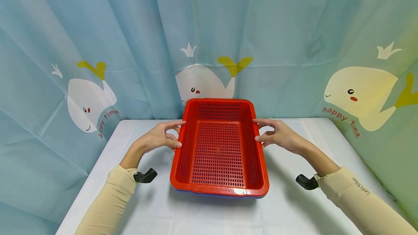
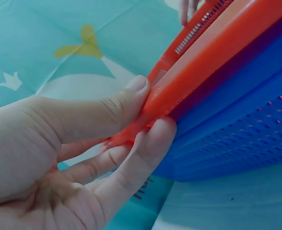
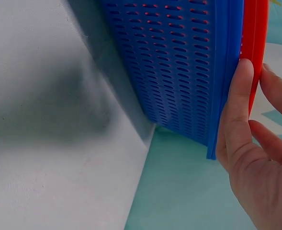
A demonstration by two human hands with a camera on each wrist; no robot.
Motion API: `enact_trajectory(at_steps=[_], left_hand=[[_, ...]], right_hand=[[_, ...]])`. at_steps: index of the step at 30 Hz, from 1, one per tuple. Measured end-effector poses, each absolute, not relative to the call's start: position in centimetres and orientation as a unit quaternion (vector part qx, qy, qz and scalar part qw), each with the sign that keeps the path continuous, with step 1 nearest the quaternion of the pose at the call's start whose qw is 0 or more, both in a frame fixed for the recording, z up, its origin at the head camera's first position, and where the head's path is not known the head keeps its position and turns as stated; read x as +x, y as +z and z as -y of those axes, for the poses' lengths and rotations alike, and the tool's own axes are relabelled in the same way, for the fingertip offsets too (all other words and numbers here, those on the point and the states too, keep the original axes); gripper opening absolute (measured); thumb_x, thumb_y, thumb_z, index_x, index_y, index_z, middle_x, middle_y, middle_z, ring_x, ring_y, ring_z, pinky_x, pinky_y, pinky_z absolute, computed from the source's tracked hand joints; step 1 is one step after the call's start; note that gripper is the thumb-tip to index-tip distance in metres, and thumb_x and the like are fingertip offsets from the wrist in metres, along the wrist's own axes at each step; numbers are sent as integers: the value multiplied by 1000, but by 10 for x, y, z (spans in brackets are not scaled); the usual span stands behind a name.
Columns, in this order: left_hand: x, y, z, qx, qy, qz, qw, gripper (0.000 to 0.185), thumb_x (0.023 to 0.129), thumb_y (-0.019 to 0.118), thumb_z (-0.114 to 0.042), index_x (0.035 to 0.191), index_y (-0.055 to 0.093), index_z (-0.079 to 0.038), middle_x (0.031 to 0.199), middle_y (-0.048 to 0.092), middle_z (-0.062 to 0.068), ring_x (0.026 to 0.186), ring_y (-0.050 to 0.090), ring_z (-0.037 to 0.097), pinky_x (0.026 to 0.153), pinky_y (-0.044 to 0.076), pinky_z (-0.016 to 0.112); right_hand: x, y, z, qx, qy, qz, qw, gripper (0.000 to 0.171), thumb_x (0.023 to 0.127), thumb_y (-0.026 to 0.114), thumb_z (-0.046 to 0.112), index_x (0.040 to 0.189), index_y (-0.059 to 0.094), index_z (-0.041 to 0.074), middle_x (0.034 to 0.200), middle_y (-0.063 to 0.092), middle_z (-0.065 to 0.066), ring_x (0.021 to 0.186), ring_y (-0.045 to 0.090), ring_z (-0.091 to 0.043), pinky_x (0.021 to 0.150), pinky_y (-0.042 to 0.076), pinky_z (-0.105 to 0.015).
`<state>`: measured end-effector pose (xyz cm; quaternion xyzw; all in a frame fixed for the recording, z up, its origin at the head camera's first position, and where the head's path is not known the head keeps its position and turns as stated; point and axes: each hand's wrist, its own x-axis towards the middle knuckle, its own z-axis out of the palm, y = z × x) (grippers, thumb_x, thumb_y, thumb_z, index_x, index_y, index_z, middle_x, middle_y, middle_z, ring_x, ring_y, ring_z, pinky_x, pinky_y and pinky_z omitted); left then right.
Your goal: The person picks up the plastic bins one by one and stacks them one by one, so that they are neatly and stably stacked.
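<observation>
- Two perforated rectangular plastic baskets sit nested on the table: one red plastic basket (image 1: pixel 218 144) on top, and one blue plastic basket (image 3: pixel 179 62) under it. From the head view only a thin blue edge shows beneath the red rim at the near end.
- The stack rests on one white cloth-covered table (image 1: pixel 156 206), about at its middle, with the long side running away from the person.
- Two hands are at the stack, one on each long side, towards the far half.
- The left hand (image 1: pixel 161 137) pinches the red rim: in the left wrist view the thumb lies on top of the rim and the forefinger (image 2: pixel 150 143) presses up from below, with the other fingers curled beneath. The gap between thumb and finger is only as wide as the rim itself.
- The right hand (image 1: pixel 277 135) is at the opposite rim. In the right wrist view its thumb (image 3: pixel 236 105) lies along the blue rim's edge and the fingers reach over the red rim; the fingers are loosely bent round both rims.
- Both forearms wear cream sleeves (image 1: pixel 111 198), and a black wrist mount (image 1: pixel 145 176) shows at each wrist.
- Behind the table hangs one pale blue curtain (image 1: pixel 130 28) printed with three cartoon whales and the words "happy time".
</observation>
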<state>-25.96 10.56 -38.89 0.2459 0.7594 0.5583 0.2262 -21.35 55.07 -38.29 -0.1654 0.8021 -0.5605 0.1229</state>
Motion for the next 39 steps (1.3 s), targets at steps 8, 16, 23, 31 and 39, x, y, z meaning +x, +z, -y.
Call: enact_trajectory(at_steps=[8,16,23,31,39], left_hand=[[-259,-387,-104,252,552,-760,232,81,82,77,-4,151,37,-15,119,45,20,86,70,34,80,54,57],[-259,-387,-103,273,528,-774,221,81,84,78,-10,152,35,-12,116,45,19,86,70,34,77,56,52],[-255,-390,-88,269,510,-793,197,84,84,78,-21,153,30,-26,122,50,13,97,66,42,80,57,43],[-242,-401,-51,247,515,-807,150,83,88,74,-24,151,23,-43,133,51,9,102,66,30,85,55,39],[-232,-411,-29,230,541,-799,129,80,91,71,-20,152,24,-42,135,50,11,102,66,31,83,57,41]], right_hand=[[-214,-380,-549,-170,-550,-807,131,71,88,73,9,148,36,2,130,44,-27,85,69,-34,75,58,-45],[-212,-378,-551,-171,-537,-817,117,71,87,74,11,147,38,2,134,43,-29,84,69,-34,74,58,-47],[-202,-372,-563,-166,-485,-856,69,76,86,76,24,151,36,14,141,42,-21,87,69,-26,74,59,-38],[-183,-372,-587,-169,-439,-882,-6,76,89,73,28,153,32,25,140,43,-14,97,68,-21,75,58,-34],[-170,-380,-597,-174,-441,-880,-38,76,89,73,21,152,32,26,137,44,-13,96,69,-18,72,59,-33]])
